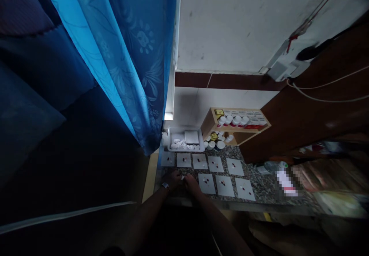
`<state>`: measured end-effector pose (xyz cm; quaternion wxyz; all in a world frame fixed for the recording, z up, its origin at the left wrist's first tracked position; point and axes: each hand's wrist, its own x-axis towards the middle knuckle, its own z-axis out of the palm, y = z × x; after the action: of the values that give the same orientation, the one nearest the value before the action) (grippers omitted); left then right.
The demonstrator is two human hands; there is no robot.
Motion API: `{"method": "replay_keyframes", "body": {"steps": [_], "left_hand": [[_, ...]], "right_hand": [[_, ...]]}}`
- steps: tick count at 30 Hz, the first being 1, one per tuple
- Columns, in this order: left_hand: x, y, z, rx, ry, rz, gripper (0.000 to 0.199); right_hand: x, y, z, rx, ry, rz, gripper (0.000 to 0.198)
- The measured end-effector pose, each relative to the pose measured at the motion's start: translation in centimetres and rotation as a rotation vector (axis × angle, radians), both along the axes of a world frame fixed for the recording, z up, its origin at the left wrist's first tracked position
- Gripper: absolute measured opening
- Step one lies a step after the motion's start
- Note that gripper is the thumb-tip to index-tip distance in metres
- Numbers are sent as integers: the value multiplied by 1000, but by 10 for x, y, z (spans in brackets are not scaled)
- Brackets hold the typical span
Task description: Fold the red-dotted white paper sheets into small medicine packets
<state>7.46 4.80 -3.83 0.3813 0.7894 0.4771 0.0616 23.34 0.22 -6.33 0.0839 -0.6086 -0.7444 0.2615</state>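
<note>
Both my hands meet at the near left part of a speckled stone counter (pixel 259 185). My left hand (pixel 171 180), with a watch on its wrist, and my right hand (pixel 191 182) pinch a small white piece of paper (pixel 182 177) between them. Several white paper squares (pixel 215 164) lie in two rows on the counter, each with a few small dark and red pills on it. The nearest square (pixel 206 183) lies just right of my right hand.
A white tray (pixel 186 140) with folded papers stands at the back of the counter. A wooden shelf (pixel 235 123) holds white-capped bottles. A blue curtain (pixel 127 56) hangs at the left. Cluttered packets (pixel 323 179) lie at the right.
</note>
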Motion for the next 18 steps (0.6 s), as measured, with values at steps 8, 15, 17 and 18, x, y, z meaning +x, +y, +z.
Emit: {"method": "replay_keyframes", "body": {"steps": [8, 15, 17, 18], "left_hand": [[-20, -8, -5, 245, 144, -307, 29], [-26, -21, -8, 299, 273, -400, 42], [-25, -24, -10, 295, 283, -390, 45], [-24, -25, -11, 290, 284, -387, 45]], "right_hand": [[-2, -3, 0, 0, -28, -63, 13], [-5, -8, 14, 47, -92, -182, 13], [-6, -8, 17, 45, -121, -167, 13], [-7, -8, 18, 43, -124, -163, 14]]}}
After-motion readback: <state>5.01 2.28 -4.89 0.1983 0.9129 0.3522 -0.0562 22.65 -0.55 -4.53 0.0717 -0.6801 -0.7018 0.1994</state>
